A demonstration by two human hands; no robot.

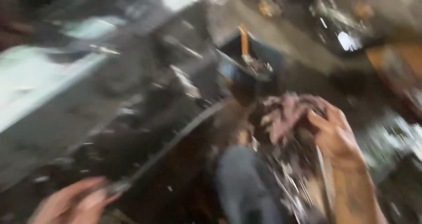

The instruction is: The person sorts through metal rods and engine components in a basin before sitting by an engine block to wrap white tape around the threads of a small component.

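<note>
The view is heavily blurred by motion. My right hand (334, 134) at right of centre grips a crumpled pinkish-grey rag (285, 114) pressed against dark machine parts. My left hand (72, 204) at the bottom left is closed on the end of a long thin dark rod or cable (176, 140) that runs up and to the right toward the rag. What the rod joins to is too smeared to tell.
Dark greasy machinery (145, 87) fills the middle. A pale slanted surface (39, 87) lies at left. An orange-handled tool (244, 41) stands behind the machinery. A grey rounded shape (241, 184) sits low in the centre. Cluttered shiny objects (338, 26) lie at top right.
</note>
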